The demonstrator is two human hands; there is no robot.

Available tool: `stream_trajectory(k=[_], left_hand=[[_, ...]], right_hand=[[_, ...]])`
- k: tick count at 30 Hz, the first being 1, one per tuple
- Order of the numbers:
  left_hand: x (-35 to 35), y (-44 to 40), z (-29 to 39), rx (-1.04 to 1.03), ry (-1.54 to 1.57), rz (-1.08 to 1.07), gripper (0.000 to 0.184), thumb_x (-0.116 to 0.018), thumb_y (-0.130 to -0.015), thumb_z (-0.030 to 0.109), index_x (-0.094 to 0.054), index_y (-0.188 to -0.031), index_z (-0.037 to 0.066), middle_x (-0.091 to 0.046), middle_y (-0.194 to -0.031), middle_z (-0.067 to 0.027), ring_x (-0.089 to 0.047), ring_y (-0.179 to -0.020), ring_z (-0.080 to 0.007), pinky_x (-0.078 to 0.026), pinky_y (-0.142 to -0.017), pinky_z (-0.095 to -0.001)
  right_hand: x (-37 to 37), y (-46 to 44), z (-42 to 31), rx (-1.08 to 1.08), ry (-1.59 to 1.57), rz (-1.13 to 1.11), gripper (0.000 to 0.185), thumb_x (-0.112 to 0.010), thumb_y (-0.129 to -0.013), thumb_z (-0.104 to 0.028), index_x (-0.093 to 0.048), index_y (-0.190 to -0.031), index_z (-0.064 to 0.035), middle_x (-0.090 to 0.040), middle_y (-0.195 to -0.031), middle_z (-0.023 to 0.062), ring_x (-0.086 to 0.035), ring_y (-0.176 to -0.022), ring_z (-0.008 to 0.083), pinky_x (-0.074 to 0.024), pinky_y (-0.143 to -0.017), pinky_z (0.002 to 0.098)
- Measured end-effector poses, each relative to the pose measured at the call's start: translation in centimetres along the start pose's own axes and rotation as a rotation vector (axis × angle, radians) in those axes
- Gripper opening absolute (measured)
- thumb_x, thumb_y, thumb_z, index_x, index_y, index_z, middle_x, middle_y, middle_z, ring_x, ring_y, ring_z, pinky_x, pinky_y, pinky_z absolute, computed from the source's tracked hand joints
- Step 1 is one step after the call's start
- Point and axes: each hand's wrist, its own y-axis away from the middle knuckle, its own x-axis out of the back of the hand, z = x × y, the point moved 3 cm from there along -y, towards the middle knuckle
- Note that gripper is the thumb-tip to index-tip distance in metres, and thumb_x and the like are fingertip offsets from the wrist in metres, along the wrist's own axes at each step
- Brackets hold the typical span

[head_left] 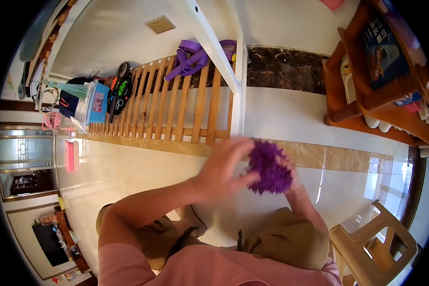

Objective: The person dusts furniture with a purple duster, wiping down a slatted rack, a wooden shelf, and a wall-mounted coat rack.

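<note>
Right hand [291, 176] gripping spiky purple ball [270, 168]. Left hand [227, 168] open, fingers curved at ball's side.

a slatted wooden rack [162, 102] in a white frame [239, 112] holds a tangle of flat purple straps [191, 59] near one end and, toward the other, a black hairbrush [123, 70] just beside a blue box [98, 103], with a wall socket [160, 24] above. a reddish-brown wooden shelf [362, 107] bears a dark blue book [382, 52] and pale shoes [377, 125], while a beige plastic chair [352, 234] stands on the glossy floor [152, 164]. well apart, a dark screen [50, 244] appears beyond a pink object [70, 156].
</note>
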Motion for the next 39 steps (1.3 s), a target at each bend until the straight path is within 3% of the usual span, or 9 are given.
stream_trajectory(k=[6,9,12,18,24,26,35,38,39], left_hand=[[-3.6,-2.5,-8.8,0.49,0.005,0.337,0.068,-0.066,-0.093,0.038,-0.036,-0.14,-0.002,-0.045,-0.133,-0.0197,-0.047,-0.121,-0.0292,-0.044,-0.098,-0.0391],[-5.5,-4.1,-10.5,0.577,0.044,0.446,0.066,-0.061,-0.096,0.037,-0.035,-0.142,-0.003,-0.052,-0.123,-0.0195,-0.053,-0.112,-0.0244,-0.047,-0.092,-0.0362],[-6.4,-5.7,-10.8,0.687,0.291,0.344,0.059,-0.05,-0.101,0.034,-0.035,-0.142,-0.006,-0.048,-0.134,-0.0299,-0.049,-0.123,-0.0428,-0.04,-0.105,-0.0447],[-5.7,-6.6,-8.4,0.743,0.119,0.301,0.049,-0.047,-0.102,0.023,-0.035,-0.139,-0.006,-0.06,-0.115,-0.0311,-0.061,-0.099,-0.0477,-0.049,-0.084,-0.0501],[-6.1,-6.4,-8.8,0.885,0.148,0.213,0.048,-0.049,-0.1,0.019,-0.033,-0.137,-0.008,-0.06,-0.108,-0.0333,-0.061,-0.09,-0.048,-0.049,-0.078,-0.0509],[-6.8,-5.8,-9.4,0.7,-0.009,0.336,0.046,-0.045,-0.102,0.023,-0.035,-0.137,-0.004,-0.065,-0.09,-0.0262,-0.063,-0.077,-0.0436,-0.048,-0.069,-0.0513],[-6.5,-6.1,-8.8,0.741,0.031,0.314,0.047,-0.045,-0.102,0.022,-0.033,-0.138,-0.005,-0.064,-0.083,-0.0275,-0.061,-0.075,-0.0464,-0.047,-0.068,-0.0528],[-6.3,-6.3,-8.7,0.717,0.01,0.319,0.047,-0.045,-0.102,0.021,-0.032,-0.138,-0.005,-0.063,-0.083,-0.0283,-0.061,-0.074,-0.0475,-0.047,-0.067,-0.0528],[-6.3,-6.3,-8.7,0.737,0.04,0.302,0.047,-0.046,-0.101,0.019,-0.032,-0.139,-0.005,-0.06,-0.101,-0.0314,-0.06,-0.086,-0.049,-0.048,-0.075,-0.0525]], right_hand=[[-1.4,-5.2,-6.6,0.338,0.221,0.303,0.036,-0.065,-0.092,-0.009,-0.055,-0.126,-0.0035,-0.064,-0.118,0.0099,-0.063,-0.109,0.0222,-0.0529,-0.094,0.0351],[-0.5,-8.9,-4.8,0.352,0.785,0.271,0.035,-0.065,-0.092,-0.006,-0.057,-0.127,-0.0043,-0.063,-0.12,0.0101,-0.06,-0.106,0.0177,-0.0501,-0.094,0.0296],[0.8,-11.0,-0.2,0.669,1.41,0.113,0.043,-0.068,-0.082,-0.002,-0.061,-0.123,-0.0064,-0.057,-0.108,0.0165,-0.057,-0.102,0.0342,-0.0505,-0.09,0.039],[2.0,-17.1,-4.4,0.491,1.606,0.168,0.024,-0.068,-0.081,-0.006,-0.066,-0.104,-0.0035,-0.059,-0.098,0.0206,-0.06,-0.094,0.0413,-0.0506,-0.084,0.0443],[-0.1,-28.8,-14.2,0.697,1.142,0.553,0.042,-0.068,-0.083,-0.017,-0.062,-0.122,-0.0027,-0.06,-0.12,0.0233,-0.061,-0.11,0.0362,-0.0485,-0.093,0.0398],[-1.2,-31.7,-14.4,0.697,1.3,0.507,0.051,-0.066,-0.083,-0.022,-0.058,-0.129,-0.0023,-0.055,-0.127,0.0251,-0.058,-0.112,0.0394,-0.0477,-0.096,0.0418],[-1.5,-28.3,-11.8,0.334,1.787,0.429,0.051,-0.066,-0.083,-0.027,-0.057,-0.132,-0.018,-0.051,-0.123,0.0159,-0.059,-0.109,0.038,-0.051,-0.093,0.0469],[-2.3,-29.7,-12.8,0.405,1.795,0.49,0.051,-0.065,-0.083,-0.028,-0.056,-0.132,-0.0181,-0.051,-0.124,0.0152,-0.059,-0.109,0.0368,-0.0512,-0.092,0.047],[-2.5,-29.8,-13.1,0.409,1.791,0.489,0.051,-0.065,-0.083,-0.028,-0.056,-0.132,-0.0181,-0.051,-0.124,0.0152,-0.059,-0.109,0.0368,-0.0512,-0.092,0.047]])
